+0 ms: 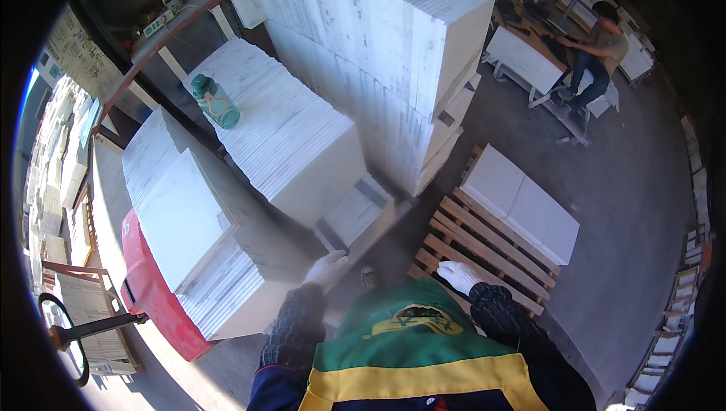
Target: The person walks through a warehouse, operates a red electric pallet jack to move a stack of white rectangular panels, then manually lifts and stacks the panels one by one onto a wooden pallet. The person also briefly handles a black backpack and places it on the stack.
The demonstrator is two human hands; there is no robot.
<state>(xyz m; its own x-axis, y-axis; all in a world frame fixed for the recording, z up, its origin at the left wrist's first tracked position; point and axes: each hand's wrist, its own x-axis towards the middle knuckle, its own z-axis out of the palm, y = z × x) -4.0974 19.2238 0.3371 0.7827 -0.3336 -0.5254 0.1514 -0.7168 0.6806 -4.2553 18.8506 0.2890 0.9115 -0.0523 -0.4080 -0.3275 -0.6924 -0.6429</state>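
My left hand (pixel 327 269), in a white work glove, reaches to the near end of a dark grey strip (pixel 333 237) on a low marble block (pixel 354 218). Its fingers look stretched out; whether they touch the strip is unclear. My right hand (pixel 459 276), also gloved in white, hangs over the near edge of a wooden pallet (pixel 484 248), fingers extended and holding nothing. Two stacks of white tiles (pixel 522 203) lie side by side on the pallet's far side. A long row of upright marble slabs (pixel 291 124) stands ahead of my left hand.
A green bottle (pixel 217 102) stands on the slab row. Taller slab stacks (pixel 378 40) rise behind it. More slabs (pixel 181 218) and a red curved panel (pixel 155 282) are at left. A person (pixel 597 52) sits by a white bench (pixel 525 63) at far right.
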